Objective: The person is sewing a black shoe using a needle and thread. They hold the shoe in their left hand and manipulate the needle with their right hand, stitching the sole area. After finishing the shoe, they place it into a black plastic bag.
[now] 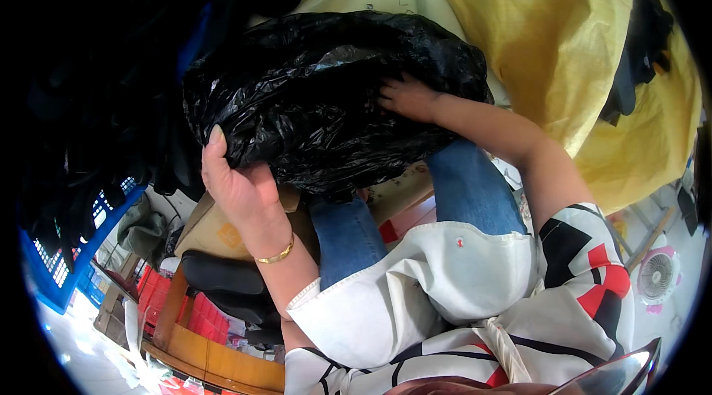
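Note:
A large, crinkled black plastic bag [297,128] spreads over my knees, its mouth turned up toward me. My left hand [241,187] grips its near left edge, thumb upright outside and the other fingers partly hidden by the plastic. Over the right part of the bag, my right hand [408,97] rests in its dark hollow with the fingers apart and their tips against black material. Whatever lies inside the bag is too dark to make out. A gold bangle [276,252] circles my left wrist.
Dark, glove-like pieces [96,120] pile up at the left above a blue plastic crate [55,265]. Yellow cloth [541,31] drapes at the far right. Beside my left arm stand a cardboard box [211,228] and a black padded seat [222,272]. A fan [658,276] stands at lower right.

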Available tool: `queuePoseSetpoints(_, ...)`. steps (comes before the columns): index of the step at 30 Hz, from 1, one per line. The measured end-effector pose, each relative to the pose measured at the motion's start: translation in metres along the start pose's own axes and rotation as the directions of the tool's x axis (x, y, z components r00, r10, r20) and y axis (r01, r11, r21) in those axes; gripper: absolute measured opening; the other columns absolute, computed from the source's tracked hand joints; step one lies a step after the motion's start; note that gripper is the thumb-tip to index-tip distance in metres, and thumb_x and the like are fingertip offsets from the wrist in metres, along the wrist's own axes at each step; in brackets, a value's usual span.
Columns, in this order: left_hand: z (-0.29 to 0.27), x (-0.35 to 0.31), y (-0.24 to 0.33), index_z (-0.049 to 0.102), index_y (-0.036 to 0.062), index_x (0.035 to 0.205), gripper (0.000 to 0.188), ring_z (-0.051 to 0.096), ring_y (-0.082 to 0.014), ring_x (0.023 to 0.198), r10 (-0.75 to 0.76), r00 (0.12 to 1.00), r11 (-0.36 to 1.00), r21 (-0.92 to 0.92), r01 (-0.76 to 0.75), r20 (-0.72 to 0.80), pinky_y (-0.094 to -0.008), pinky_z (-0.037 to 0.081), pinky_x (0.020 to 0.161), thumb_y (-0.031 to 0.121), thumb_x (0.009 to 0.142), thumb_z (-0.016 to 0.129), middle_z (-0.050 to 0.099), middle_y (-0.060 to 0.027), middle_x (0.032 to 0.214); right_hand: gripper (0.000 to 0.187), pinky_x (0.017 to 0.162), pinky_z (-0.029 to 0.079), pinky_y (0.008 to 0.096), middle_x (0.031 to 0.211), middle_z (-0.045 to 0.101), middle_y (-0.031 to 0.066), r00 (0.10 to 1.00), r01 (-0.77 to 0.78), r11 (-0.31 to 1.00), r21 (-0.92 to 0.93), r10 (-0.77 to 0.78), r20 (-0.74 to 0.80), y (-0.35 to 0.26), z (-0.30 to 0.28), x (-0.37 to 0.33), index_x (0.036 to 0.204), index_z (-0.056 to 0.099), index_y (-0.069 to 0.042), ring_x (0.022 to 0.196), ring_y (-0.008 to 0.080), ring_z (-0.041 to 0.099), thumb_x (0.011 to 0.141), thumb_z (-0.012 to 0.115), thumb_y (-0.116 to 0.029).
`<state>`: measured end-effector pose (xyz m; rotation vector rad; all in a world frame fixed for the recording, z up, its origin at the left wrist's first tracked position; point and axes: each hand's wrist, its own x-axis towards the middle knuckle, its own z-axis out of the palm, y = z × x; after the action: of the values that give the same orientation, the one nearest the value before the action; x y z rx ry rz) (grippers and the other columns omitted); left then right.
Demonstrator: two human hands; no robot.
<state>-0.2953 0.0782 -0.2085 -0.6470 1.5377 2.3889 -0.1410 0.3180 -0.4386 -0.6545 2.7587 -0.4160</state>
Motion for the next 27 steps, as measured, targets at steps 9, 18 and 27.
queuePoseSetpoints(9, 0.007, -0.010, -0.010, 0.065, 0.0002, 0.106, 0.021, 0.065, -0.0210, 0.097, -0.020, 1.000, 0.999, 0.039, 0.020, 0.004, -0.0370, 0.054, 0.088, 0.010, 0.088, 0.062, 0.067, -0.0100, 0.105, 0.082, 0.104, 0.031, 0.0625, 0.142, 0.042, 0.0126, 0.844, -0.535, 0.808, 0.247, 0.502, 0.188, 0.008, -0.023, 0.030, 0.144, 0.041, -0.018, 0.134, 0.0343, 0.034, 0.076, 0.069, -0.055)
queuePoseSetpoints(18, 0.011, -0.009, -0.020, 0.065, -0.0003, 0.108, 0.022, 0.065, -0.0217, 0.098, -0.041, 0.999, 0.999, 0.030, 0.041, 0.000, -0.0374, 0.054, 0.089, 0.009, 0.088, 0.062, 0.067, -0.0106, 0.106, 0.084, 0.105, 0.033, 0.0598, 0.145, 0.040, 0.0119, 0.802, -0.591, 0.799, 0.108, 0.569, 0.182, 0.009, -0.002, 0.044, 0.147, 0.037, -0.024, 0.133, 0.0354, 0.036, 0.076, 0.068, -0.057)
queuePoseSetpoints(27, 0.009, -0.008, -0.022, 0.065, -0.0007, 0.105, 0.019, 0.066, -0.0217, 0.096, -0.034, 0.999, 0.999, 0.021, 0.033, 0.034, -0.0361, 0.055, 0.088, 0.008, 0.089, 0.062, 0.068, -0.0114, 0.104, 0.047, 0.099, 0.043, 0.0398, 0.123, 0.058, 0.0161, 0.717, -0.498, 0.087, 0.863, 0.600, 0.354, 0.055, 0.006, 0.026, 0.127, 0.059, -0.013, 0.121, 0.0261, 0.052, 0.082, 0.068, -0.023)
